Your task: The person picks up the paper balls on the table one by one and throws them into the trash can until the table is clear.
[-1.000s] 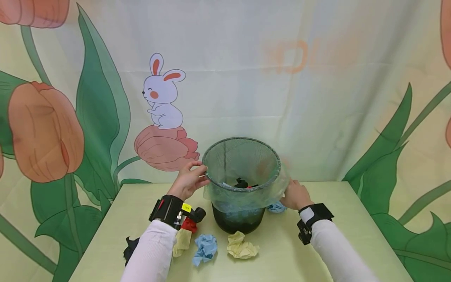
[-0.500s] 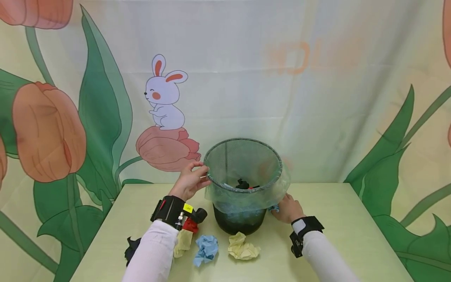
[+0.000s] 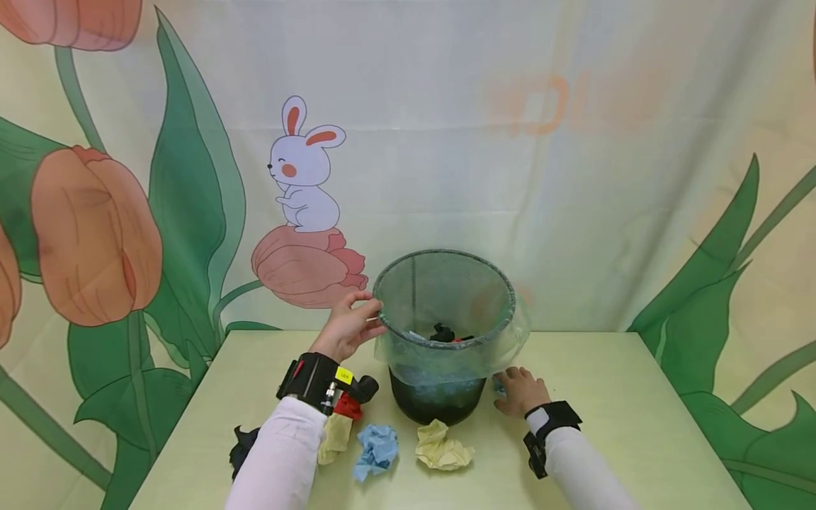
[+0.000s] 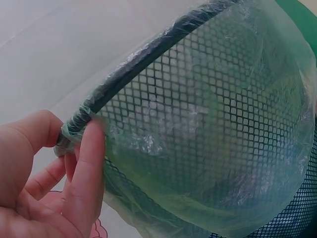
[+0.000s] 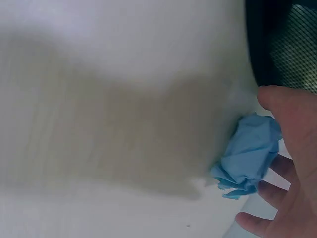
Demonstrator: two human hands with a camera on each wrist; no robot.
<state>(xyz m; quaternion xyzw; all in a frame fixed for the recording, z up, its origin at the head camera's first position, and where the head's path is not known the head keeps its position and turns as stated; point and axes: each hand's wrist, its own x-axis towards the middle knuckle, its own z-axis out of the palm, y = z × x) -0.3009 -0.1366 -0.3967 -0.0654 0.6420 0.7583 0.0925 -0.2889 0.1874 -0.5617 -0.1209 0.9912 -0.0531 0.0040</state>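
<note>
Okay, so the left hand (image 3: 343,329) is pinching the rim of a dark mesh bin (image 3: 433,409), thumb and fingers curling on either side of the edge through a thin green plastic liner (image 3: 440,361). The bin is standing upright just to the right of that hand, with the liner covering its inside and hanging loosely over the outside. A black crumpled piece (image 3: 442,331) is lying inside, with a bit of red showing next to it.

The right hand (image 3: 524,392) is hovering low on the bin's other side, fingers spreading apart and thumb standing well away from them, not gripping anything. A crumpled blue paper (image 5: 249,151) is sitting in the gap between that thumb and the fingers, near the bin's base. Can't really tell whether any fingertip is touching it.

More stuff is lying on the table (image 3: 612,397) too. Under the left wrist, a red wad (image 3: 348,406) is peeking out right by a pale yellow one (image 3: 335,439). A second blue ball (image 3: 376,452) and another yellow wad (image 3: 443,448) are resting between the two forearms, and a black scrap (image 3: 241,449) is poking out left of the left sleeve (image 3: 280,453).
</note>
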